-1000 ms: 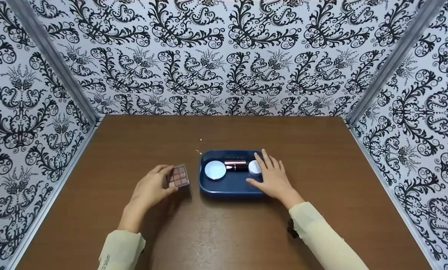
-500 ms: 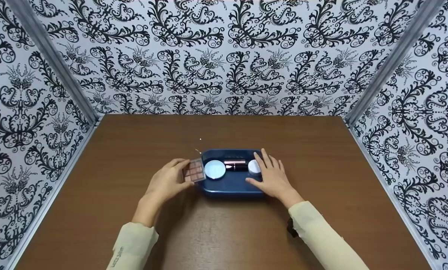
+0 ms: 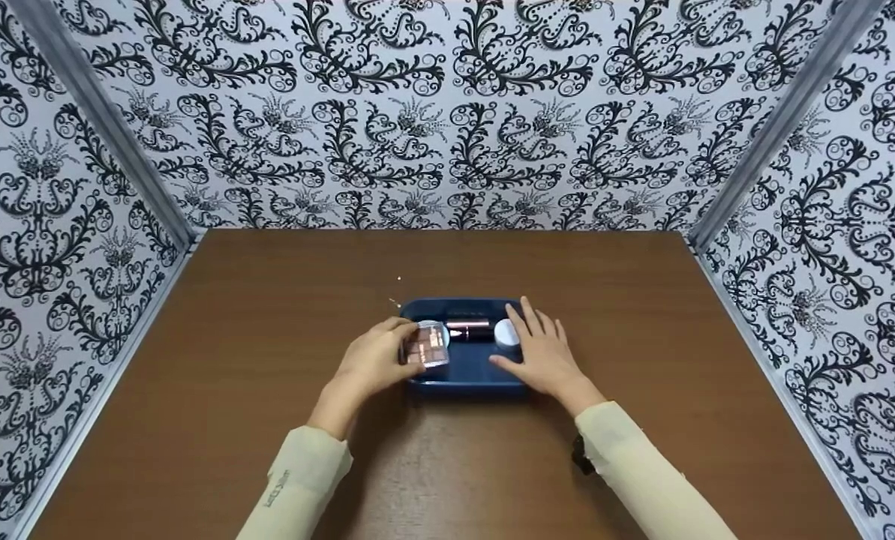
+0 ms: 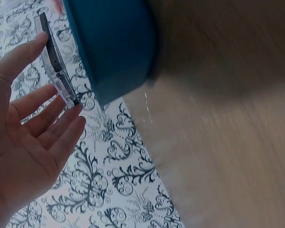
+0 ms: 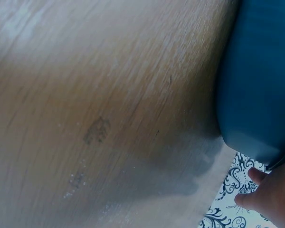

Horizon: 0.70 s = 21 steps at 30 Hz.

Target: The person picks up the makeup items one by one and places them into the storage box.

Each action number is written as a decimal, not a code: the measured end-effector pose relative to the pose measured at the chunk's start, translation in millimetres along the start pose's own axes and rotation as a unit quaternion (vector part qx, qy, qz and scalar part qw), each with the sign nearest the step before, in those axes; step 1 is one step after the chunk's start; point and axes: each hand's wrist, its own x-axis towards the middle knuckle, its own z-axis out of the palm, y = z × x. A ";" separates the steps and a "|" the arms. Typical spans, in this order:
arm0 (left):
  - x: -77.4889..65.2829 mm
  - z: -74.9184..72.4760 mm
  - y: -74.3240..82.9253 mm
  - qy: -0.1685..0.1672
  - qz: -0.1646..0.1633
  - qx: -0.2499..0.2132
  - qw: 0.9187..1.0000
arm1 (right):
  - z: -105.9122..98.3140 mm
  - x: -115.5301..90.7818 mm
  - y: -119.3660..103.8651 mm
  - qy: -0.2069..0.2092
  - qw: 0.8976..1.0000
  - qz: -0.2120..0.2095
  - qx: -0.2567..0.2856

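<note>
My left hand [image 3: 372, 364] pinches a clear-lidded eyeshadow palette [image 3: 427, 347] between thumb and fingers, over the left part of a blue tray [image 3: 468, 388]. Seen edge-on in the left wrist view, the palette [image 4: 56, 61] is beside the tray wall [image 4: 111, 47]. Beneath it, a round white-topped container [image 3: 447, 335] is mostly covered. A pink and black cosmetic tube [image 3: 468, 325] lies along the tray's middle. My right hand [image 3: 551, 361] rests at the tray's right rim with fingers spread, near a small white-lidded jar [image 3: 505, 334]. The right wrist view catches only part of that hand [image 5: 273, 197].
The tray stands on a brown wooden table [image 3: 605, 285]. Patterned panels [image 3: 447, 120] enclose the back and both sides. Behind the tray's left corner, a tiny shiny bit [image 3: 394, 303] lies on the table.
My left hand has carried the palette rightward, from above the table left of the tray to over the tray's left side. The right hand has stayed in place.
</note>
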 end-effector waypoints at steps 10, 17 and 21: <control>16.5 15.7 15.8 -0.031 0.026 0.024 0.999 | -1.5 -1.5 -3.7 0.012 1.000 0.000 -0.002; 26.2 30.6 19.4 -0.048 0.032 0.026 0.998 | -2.3 -2.3 -3.8 0.013 1.000 -0.002 -0.003; 31.5 36.8 21.7 -0.062 0.031 0.039 0.997 | -2.2 -2.0 -4.1 0.016 1.000 -0.003 0.001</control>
